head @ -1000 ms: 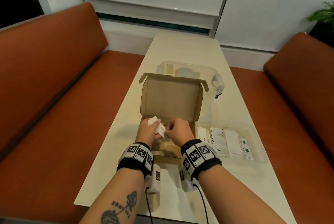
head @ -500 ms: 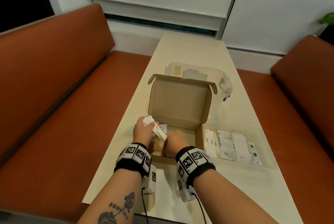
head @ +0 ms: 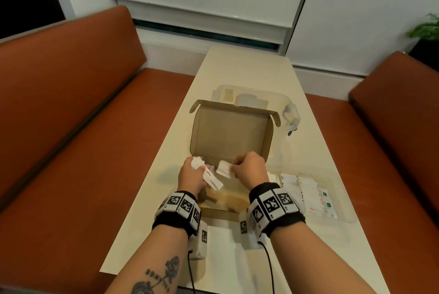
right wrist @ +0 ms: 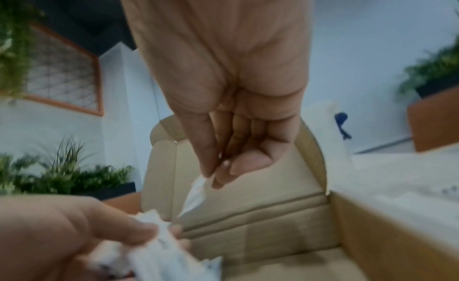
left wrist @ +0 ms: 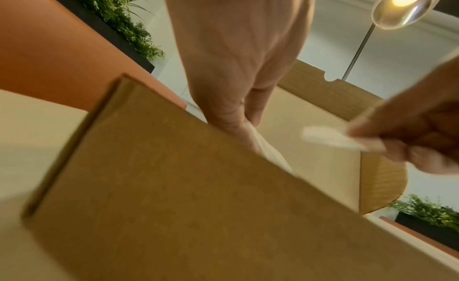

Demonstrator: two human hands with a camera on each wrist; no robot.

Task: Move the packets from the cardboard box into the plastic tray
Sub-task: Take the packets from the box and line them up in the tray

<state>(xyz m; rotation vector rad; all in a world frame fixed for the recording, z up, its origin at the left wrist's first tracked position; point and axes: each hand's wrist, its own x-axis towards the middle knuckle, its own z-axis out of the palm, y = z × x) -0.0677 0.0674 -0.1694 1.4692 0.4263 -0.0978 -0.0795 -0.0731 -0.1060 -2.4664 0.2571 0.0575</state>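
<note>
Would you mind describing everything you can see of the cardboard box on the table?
The cardboard box is plain brown corrugated card, a shallow mailer with its hinged lid standing open at the far side, side flaps rounded. It sits on the pale table, left of the clear plastic tray. Both hands work over its interior, each holding white packets; its remaining contents are mostly hidden.

Cardboard box (head: 228, 201) open at the top; its lid (head: 231, 132) stands upright at the far side, walling off the clear lidded container (head: 288, 113) behind it. Both hands over the box interior: left hand (head: 192, 176) with a bunch of packets (head: 209, 175), right hand (head: 250, 170) pinching one packet (head: 223, 169). Box right wall stands between the interior and the plastic tray (head: 344, 201), just beside it. Tray open from above, floor partly covered by packets. Bare table (head: 247, 68) beyond the container.
</note>
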